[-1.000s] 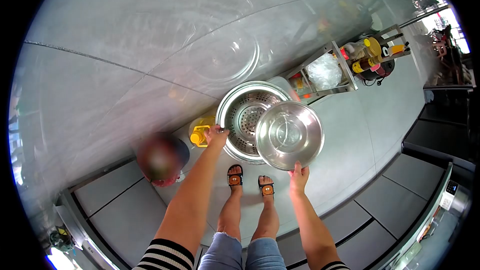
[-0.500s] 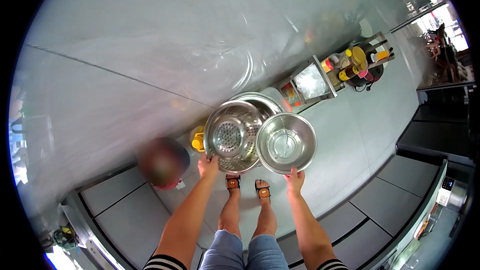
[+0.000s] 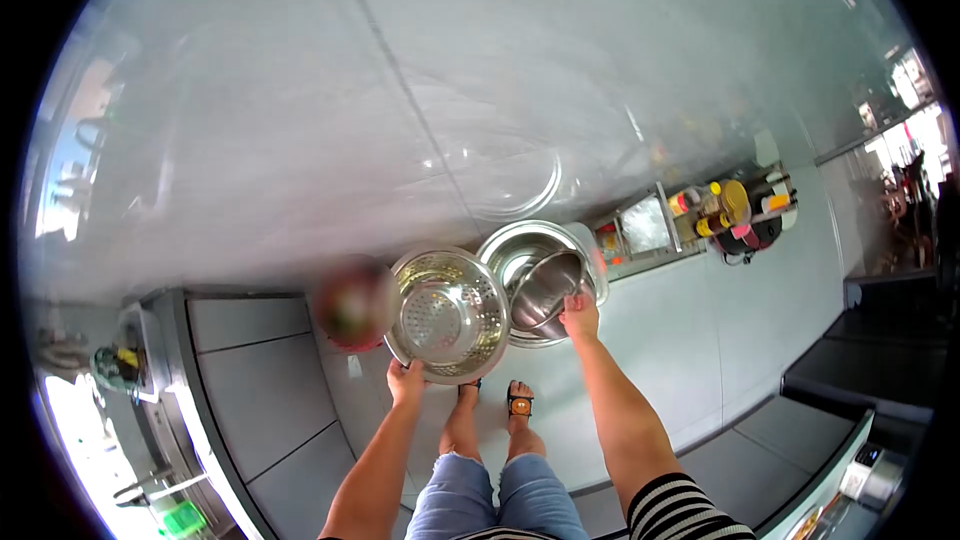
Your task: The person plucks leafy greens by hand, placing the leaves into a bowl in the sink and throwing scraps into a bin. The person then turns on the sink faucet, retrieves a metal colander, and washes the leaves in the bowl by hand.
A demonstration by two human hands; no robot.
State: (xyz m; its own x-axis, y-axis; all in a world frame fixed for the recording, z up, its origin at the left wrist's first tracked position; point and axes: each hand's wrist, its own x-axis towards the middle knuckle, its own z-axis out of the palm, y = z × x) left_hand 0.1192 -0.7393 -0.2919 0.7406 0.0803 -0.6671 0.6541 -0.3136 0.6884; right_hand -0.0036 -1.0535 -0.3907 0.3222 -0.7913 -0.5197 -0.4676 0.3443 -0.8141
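My left hand (image 3: 406, 381) is closed on the near rim of a stainless steel colander (image 3: 435, 318). The colander faces up, and its perforated inside shows nothing in it. In my right hand (image 3: 579, 314) is the rim of a smaller steel bowl (image 3: 546, 290), tipped on its side. That bowl is over or partly inside a wide steel basin (image 3: 522, 230) by the wall; I cannot tell whether they touch. The colander's right edge overlaps the basin's left side in view.
A low rack (image 3: 660, 223) with bottles and jars stands along the wall at the right. Left of the colander is a blurred, dark reddish round thing (image 3: 354, 302). Grey cabinets (image 3: 255, 380) flank the left, and a counter with a small appliance (image 3: 868, 472) is at the lower right.
The smaller bowl has gone from upright to tipped and is now over the wide basin. The colander has shifted down and slightly left, uncovering more of the basin. The view has turned.
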